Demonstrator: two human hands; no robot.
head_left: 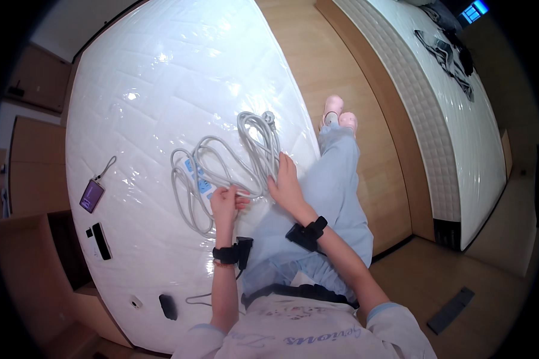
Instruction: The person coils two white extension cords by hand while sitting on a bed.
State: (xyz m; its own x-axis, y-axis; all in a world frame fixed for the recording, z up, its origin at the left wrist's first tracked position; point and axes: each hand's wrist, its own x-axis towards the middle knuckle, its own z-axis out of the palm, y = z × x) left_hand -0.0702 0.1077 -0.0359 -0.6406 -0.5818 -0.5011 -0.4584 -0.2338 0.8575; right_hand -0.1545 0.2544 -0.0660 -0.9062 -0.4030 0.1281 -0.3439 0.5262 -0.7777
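Observation:
A grey extension cord lies on the plastic-wrapped mattress (161, 78) beside my legs. One part of its cable is gathered into a long looped bundle (250, 133), with the round plug (269, 118) at the far end. My right hand (286, 184) grips the near end of this bundle between thumb and fingers. Closed on the cable, my left hand (224, 206) is just left of it, beside the white power strip with blue socket faces (199, 176). Loose loops lie around and over the strip. A black band is on each wrist.
Left on the mattress are a purple power bank with a strap (92, 196), a phone-like white and black device (100, 241), a black oval object (167, 306) and a small white item (136, 302). A second wrapped mattress (425, 119) stands right, across the wooden floor.

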